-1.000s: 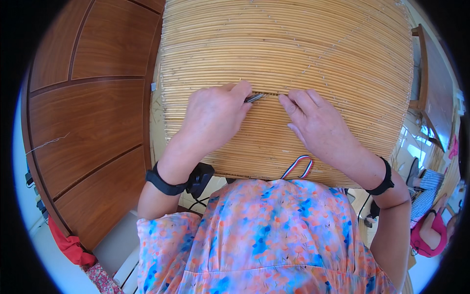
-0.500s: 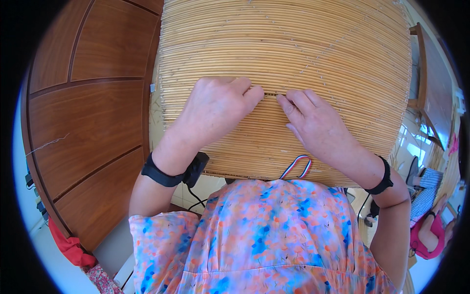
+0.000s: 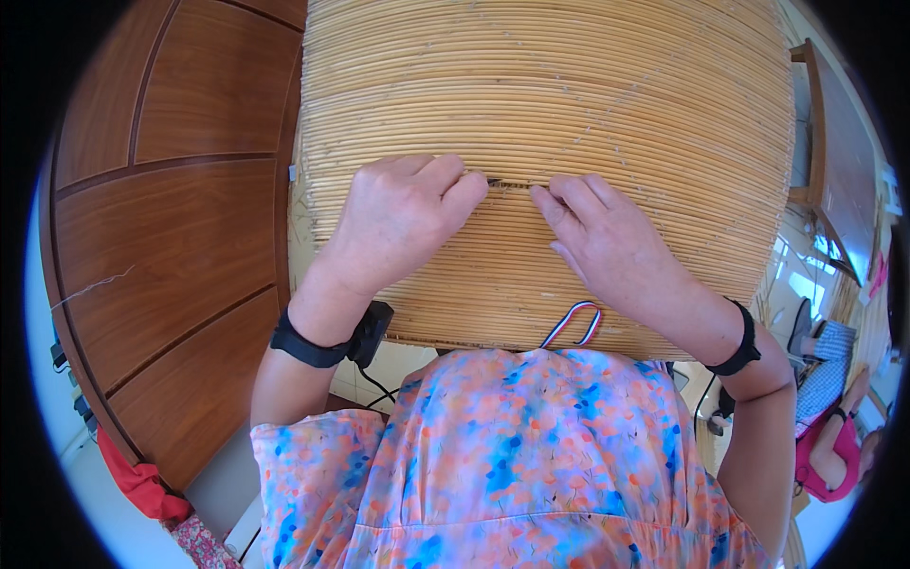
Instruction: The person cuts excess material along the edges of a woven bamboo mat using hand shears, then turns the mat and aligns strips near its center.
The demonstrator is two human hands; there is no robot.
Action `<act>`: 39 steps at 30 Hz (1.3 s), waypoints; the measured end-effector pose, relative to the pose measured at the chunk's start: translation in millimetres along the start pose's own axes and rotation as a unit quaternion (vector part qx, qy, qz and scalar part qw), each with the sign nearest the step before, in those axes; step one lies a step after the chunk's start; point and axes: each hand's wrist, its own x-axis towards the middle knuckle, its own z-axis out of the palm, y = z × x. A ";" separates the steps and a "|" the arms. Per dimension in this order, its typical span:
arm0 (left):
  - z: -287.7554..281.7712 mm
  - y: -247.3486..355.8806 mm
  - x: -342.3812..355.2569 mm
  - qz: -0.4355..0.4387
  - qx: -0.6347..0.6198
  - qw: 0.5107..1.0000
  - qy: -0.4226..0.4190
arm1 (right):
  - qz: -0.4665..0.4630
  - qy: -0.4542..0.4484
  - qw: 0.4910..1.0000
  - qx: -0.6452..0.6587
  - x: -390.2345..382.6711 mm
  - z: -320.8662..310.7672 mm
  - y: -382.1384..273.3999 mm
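A broad mat of thin yellow reeds lies before me, its stalks running side to side with thread stitches across them. My left hand rests on it with curled fingers, pinching at a dark slit between two stalks; whatever the fingertips hold is hidden. At the slit's right end, my right hand has thumb and forefinger closed against the reeds, and I cannot make out anything between them. A looped striped ribbon lies on the mat's near edge.
A brown wooden panelled surface stands along the left. Each wrist wears a black band, the left with a black device and cable. At far right, another person in pink sits near a wooden-framed board.
My left hand has slid a little left along the slit, so more of the dark gap shows between my hands. The right hand has barely moved.
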 end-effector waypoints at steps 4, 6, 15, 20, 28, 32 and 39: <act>3.1 1.5 3.7 0.022 -0.003 1.000 -0.001 | 0.005 -0.005 1.000 0.003 1.4 -0.6 -1.4; 3.5 2.6 6.2 0.032 0.000 0.999 -0.003 | 0.000 -0.011 1.000 -0.001 0.6 -1.1 -1.0; 5.1 -3.7 6.9 0.094 -0.025 0.995 -0.015 | -0.006 -0.009 1.000 0.019 -1.4 -0.2 -0.8; 8.3 -1.4 0.9 0.111 -0.011 0.994 0.006 | -0.004 -0.030 0.999 0.034 -2.9 -0.1 -1.3; -1.1 -5.7 -0.9 0.079 0.017 0.996 0.036 | 0.012 -0.033 0.999 0.032 -1.3 0.2 -0.7; 1.5 -6.1 0.0 0.069 0.005 0.996 0.048 | 0.009 -0.022 0.999 0.022 -0.3 -0.1 -1.1; 10.4 -4.2 4.3 0.082 0.001 0.996 0.025 | -0.006 0.005 1.000 -0.002 -1.0 1.9 -1.8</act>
